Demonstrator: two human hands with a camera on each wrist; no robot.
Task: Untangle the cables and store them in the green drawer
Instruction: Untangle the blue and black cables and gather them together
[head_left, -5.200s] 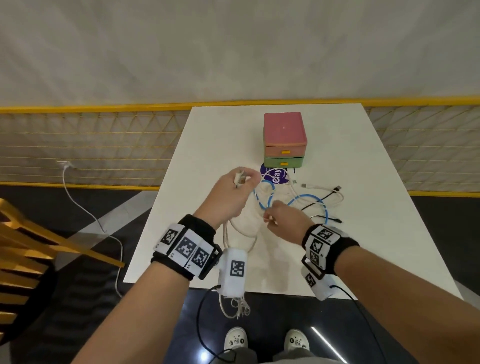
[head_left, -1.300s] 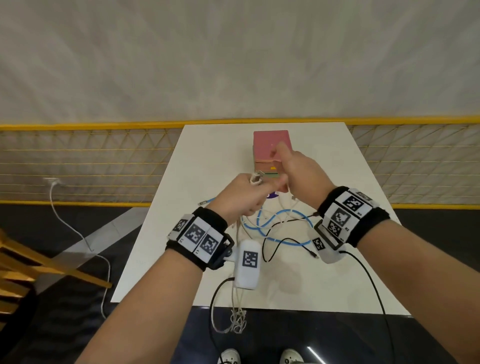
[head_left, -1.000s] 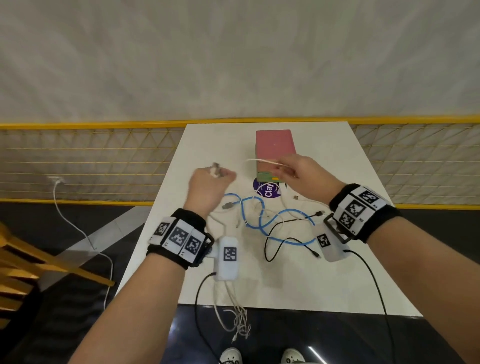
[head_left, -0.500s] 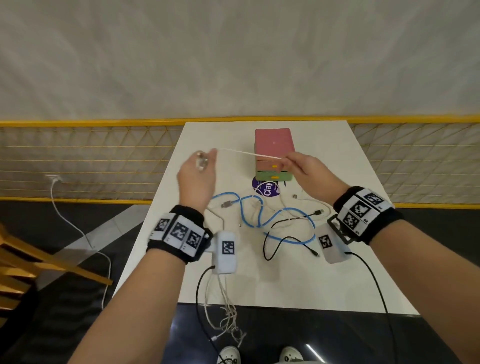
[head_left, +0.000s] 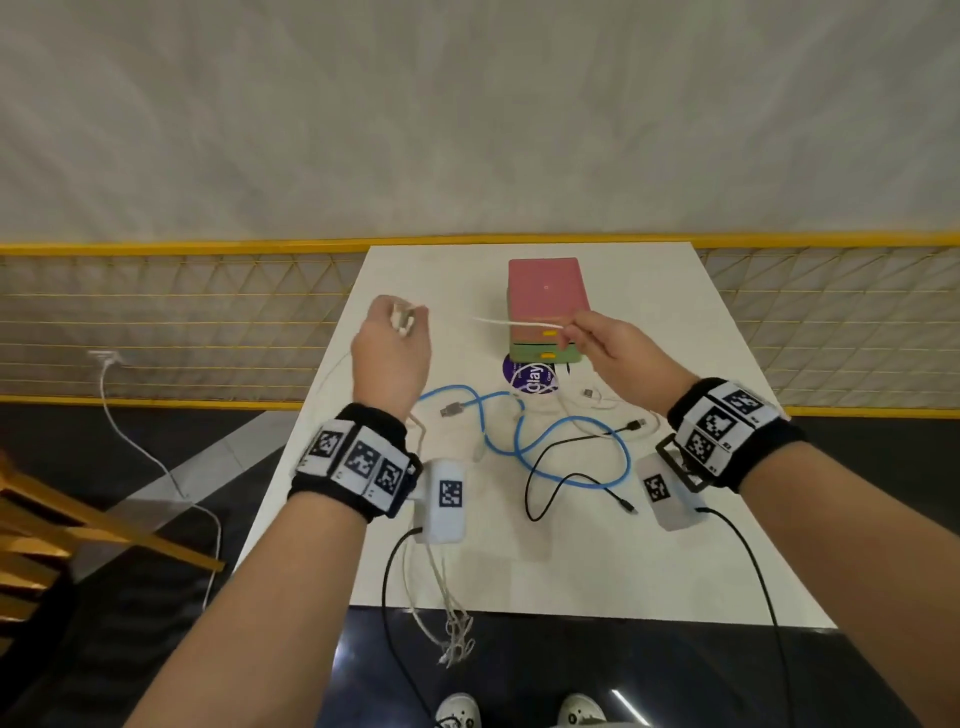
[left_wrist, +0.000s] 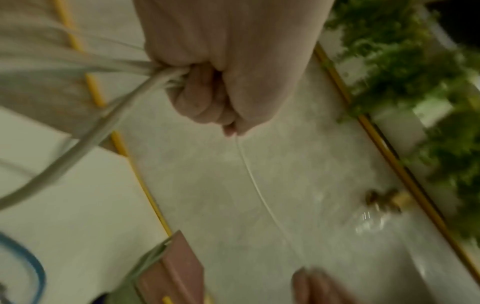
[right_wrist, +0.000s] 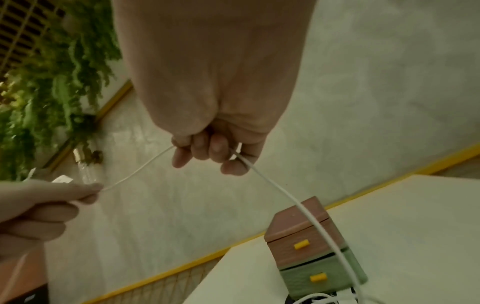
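Observation:
A white cable (head_left: 498, 322) stretches above the table between my two hands. My left hand (head_left: 402, 319) is raised at the left and grips a bunch of its loops (left_wrist: 103, 115) in a fist (left_wrist: 207, 92). My right hand (head_left: 571, 332) pinches the strand (right_wrist: 298, 203) in front of the drawer stack. The green drawer (head_left: 545, 355) is the bottom one, under pink ones, and is closed (right_wrist: 319, 277). A blue cable (head_left: 519, 436), a black cable (head_left: 566, 467) and another white cable (head_left: 597, 400) lie tangled on the table.
A purple round sticker (head_left: 532, 376) lies just in front of the drawers. A yellow mesh railing (head_left: 156, 322) runs behind the white table (head_left: 649, 571). A wooden chair (head_left: 52, 519) stands at the left. Cords (head_left: 452, 623) hang off the front edge.
Over the last second my hands moved apart: the left went left and up, the right stayed by the drawers, and the white cable drew out between them.

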